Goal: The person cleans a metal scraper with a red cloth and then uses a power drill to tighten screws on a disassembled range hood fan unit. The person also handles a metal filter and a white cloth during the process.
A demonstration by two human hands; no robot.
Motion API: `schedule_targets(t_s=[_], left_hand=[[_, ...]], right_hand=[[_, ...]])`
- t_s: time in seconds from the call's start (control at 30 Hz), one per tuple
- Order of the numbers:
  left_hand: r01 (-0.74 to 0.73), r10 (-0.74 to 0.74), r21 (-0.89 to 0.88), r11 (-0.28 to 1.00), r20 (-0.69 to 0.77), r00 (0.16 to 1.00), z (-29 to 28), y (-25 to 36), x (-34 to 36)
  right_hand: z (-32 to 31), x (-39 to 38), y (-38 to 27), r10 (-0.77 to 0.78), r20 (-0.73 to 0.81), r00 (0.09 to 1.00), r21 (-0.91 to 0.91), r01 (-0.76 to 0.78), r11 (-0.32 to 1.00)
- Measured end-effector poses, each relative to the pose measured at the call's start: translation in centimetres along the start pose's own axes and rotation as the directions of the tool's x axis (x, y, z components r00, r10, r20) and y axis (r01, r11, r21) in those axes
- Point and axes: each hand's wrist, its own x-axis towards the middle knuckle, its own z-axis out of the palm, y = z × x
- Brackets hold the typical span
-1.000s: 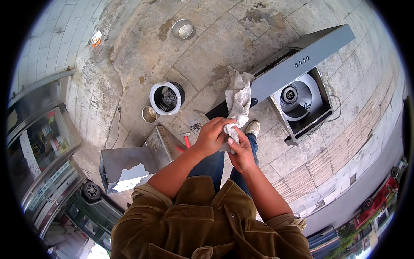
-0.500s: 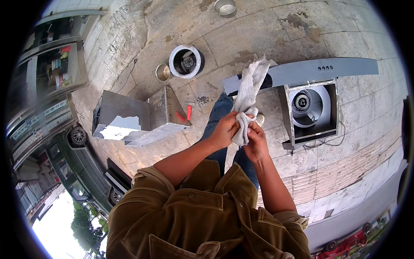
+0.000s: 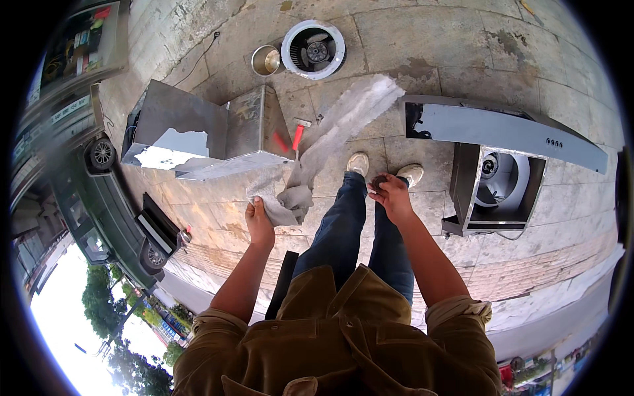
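My left hand (image 3: 260, 221) is closed on one end of a long, greyish-white rag (image 3: 282, 206). The rest of the rag streams up and to the right, over the paving ahead of my shoes. Apart from it, above my right leg, my right hand (image 3: 392, 200) has its fingers closed around a small dark, rough clump (image 3: 378, 183); its exact kind is unclear. A scraper with a red handle (image 3: 298, 137) lies beyond the rag, beside an open sheet-metal box (image 3: 254, 125).
At right, a range hood (image 3: 489, 122) lies with its blower housing (image 3: 505, 181) exposed. A round fan wheel (image 3: 314, 49) and a metal pot (image 3: 266, 61) stand ahead. A black cable (image 3: 198, 56) trails on the paving. A dark green vehicle (image 3: 92, 204) is at far left.
My hands have moved apart. The rag, earlier bunched between both, has swung left in my left hand alone. A dark clump now shows in my right hand. The whole view has shifted.
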Motion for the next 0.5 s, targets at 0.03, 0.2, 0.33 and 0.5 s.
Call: schedule_targets(t_s=[0.03,0.2,0.33,0.5], left_hand=[[-0.004,0.003,-0.026,1.0,-0.034,0.999,-0.5,0.0,-0.1],[0.107,-0.115,-0.149,0.983,-0.046,0.992,-1.8,-0.7,0.2],[-0.01,0.021,-0.07,0.998,0.165,0.986,-3.4,-0.2,0.1],[-0.839,0.24,0.401,0.368,0.831,0.502,1.7,3.8,-0.6]], right_hand=[[0.6,2.5,0.4,-0.004,-0.013,1.0,-0.043,0.004,0.999],[4.5,9.2,1.3,-0.067,-0.194,0.979,-0.276,0.011,0.961],[8.8,5.3,3.7,0.055,-0.096,0.994,-0.251,-0.078,0.965],[13.5,-2.0,8.2,0.226,0.255,0.94,0.103,-0.259,0.961]])
